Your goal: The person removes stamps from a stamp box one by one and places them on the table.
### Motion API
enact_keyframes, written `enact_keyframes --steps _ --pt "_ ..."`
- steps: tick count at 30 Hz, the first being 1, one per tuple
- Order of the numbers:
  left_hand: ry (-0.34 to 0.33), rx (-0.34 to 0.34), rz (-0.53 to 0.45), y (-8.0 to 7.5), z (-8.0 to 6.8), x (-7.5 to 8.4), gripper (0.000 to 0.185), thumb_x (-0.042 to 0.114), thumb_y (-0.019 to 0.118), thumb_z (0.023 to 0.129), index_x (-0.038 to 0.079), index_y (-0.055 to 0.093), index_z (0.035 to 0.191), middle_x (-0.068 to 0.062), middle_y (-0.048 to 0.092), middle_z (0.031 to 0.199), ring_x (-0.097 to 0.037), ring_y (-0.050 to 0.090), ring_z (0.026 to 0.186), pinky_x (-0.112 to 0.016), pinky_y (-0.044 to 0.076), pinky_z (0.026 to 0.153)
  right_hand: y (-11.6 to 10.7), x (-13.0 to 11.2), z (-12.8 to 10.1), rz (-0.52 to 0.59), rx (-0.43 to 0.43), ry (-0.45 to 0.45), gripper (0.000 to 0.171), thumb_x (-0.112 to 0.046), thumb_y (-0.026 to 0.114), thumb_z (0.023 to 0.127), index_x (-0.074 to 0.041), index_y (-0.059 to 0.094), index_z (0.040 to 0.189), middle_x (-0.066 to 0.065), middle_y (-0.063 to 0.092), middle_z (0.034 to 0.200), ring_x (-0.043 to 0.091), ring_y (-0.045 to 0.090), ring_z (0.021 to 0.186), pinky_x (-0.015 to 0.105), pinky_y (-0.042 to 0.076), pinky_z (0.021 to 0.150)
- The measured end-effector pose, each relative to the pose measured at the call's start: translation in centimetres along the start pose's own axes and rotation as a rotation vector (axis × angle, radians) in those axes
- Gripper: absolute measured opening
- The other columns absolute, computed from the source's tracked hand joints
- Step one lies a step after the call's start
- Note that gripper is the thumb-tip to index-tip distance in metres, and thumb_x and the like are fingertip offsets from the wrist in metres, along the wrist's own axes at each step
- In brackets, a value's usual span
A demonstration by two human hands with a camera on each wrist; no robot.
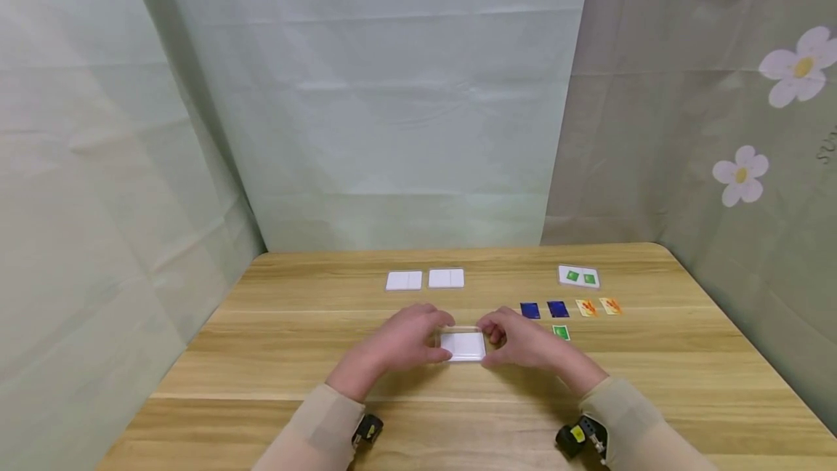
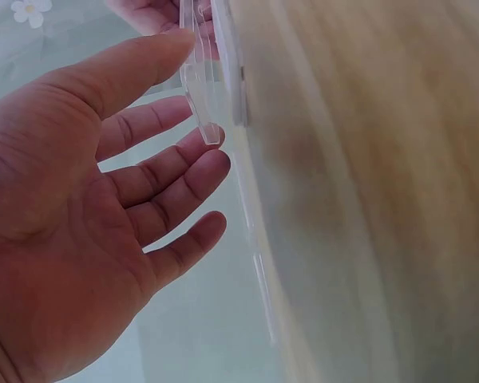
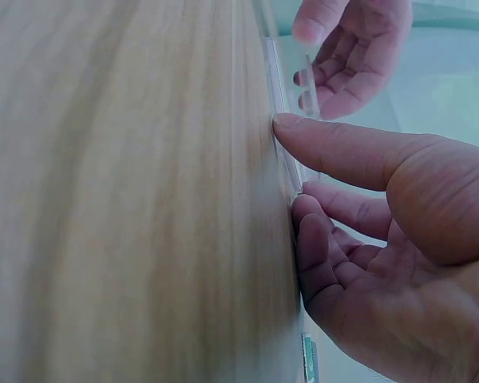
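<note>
Between my hands a small flat case with a white base [image 1: 463,345] lies on the wooden table. My left hand [image 1: 408,338] pinches the clear plastic cover [image 2: 198,80] by its edges, thumb on one side and fingers on the other. That cover is tilted up off the white base, with a gap between them in the left wrist view. My right hand [image 1: 519,340] holds the base's right end, its thumb [image 3: 335,145] on the near edge and curled fingers at the far corner, low against the tabletop.
Two closed white cases [image 1: 404,280] lie behind the left hand. Toward the back right is another case [image 1: 578,276] with two green squares inside. In front of it are two dark blue squares [image 1: 558,309], two orange-yellow squares [image 1: 586,307] and one green square [image 1: 561,332].
</note>
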State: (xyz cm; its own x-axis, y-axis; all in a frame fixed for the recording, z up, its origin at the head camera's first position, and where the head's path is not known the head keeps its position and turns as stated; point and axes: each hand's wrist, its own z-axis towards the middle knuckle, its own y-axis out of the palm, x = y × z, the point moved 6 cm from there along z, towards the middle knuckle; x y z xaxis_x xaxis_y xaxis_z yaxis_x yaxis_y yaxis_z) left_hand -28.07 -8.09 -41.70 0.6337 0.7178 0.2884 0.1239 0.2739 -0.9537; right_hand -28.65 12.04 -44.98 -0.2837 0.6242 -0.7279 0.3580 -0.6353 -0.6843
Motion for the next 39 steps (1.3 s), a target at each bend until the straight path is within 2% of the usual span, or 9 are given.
enact_keyframes --steps 15,24,34,39 --pt "-0.015 -0.021 0.021 0.7 0.5 0.3 0.048 0.029 0.092 0.093 0.009 0.075 0.134 -0.004 0.073 0.122 -0.014 0.064 0.101 -0.035 0.055 0.09 0.0 -0.5 -0.3 0.057 -0.034 -0.038 0.06 -0.013 0.096 0.087 -0.002 0.066 0.137 0.006 0.06 0.115 0.024 0.057 0.105 0.037 0.052 0.09" --pt "-0.024 -0.034 0.0 1.0 0.5 0.4 0.046 0.026 0.092 0.093 0.01 0.076 0.132 -0.004 0.073 0.122 -0.014 0.063 0.103 -0.034 0.055 0.091 -0.1 -0.6 -0.3 0.086 -0.052 -0.063 0.045 -0.015 0.094 0.09 -0.007 0.07 0.127 0.008 0.059 0.116 0.026 0.056 0.106 0.034 0.051 0.09" --pt "-0.033 -0.043 -0.005 1.1 0.5 0.5 0.044 0.025 0.094 0.092 0.01 0.076 0.129 -0.004 0.071 0.123 -0.014 0.062 0.102 -0.033 0.054 0.089 0.0 -0.7 -0.3 0.061 -0.045 -0.07 0.042 -0.014 0.094 0.09 -0.008 0.072 0.125 0.008 0.059 0.115 0.026 0.056 0.105 0.039 0.051 0.089" --pt "-0.045 -0.049 -0.015 1.3 0.5 0.5 0.044 0.025 0.093 0.093 0.009 0.075 0.129 -0.004 0.07 0.124 -0.014 0.061 0.103 -0.032 0.054 0.09 0.0 -0.6 -0.2 0.034 -0.035 -0.062 0.041 -0.015 0.094 0.091 -0.009 0.072 0.125 0.005 0.06 0.114 0.024 0.056 0.105 0.037 0.051 0.089"
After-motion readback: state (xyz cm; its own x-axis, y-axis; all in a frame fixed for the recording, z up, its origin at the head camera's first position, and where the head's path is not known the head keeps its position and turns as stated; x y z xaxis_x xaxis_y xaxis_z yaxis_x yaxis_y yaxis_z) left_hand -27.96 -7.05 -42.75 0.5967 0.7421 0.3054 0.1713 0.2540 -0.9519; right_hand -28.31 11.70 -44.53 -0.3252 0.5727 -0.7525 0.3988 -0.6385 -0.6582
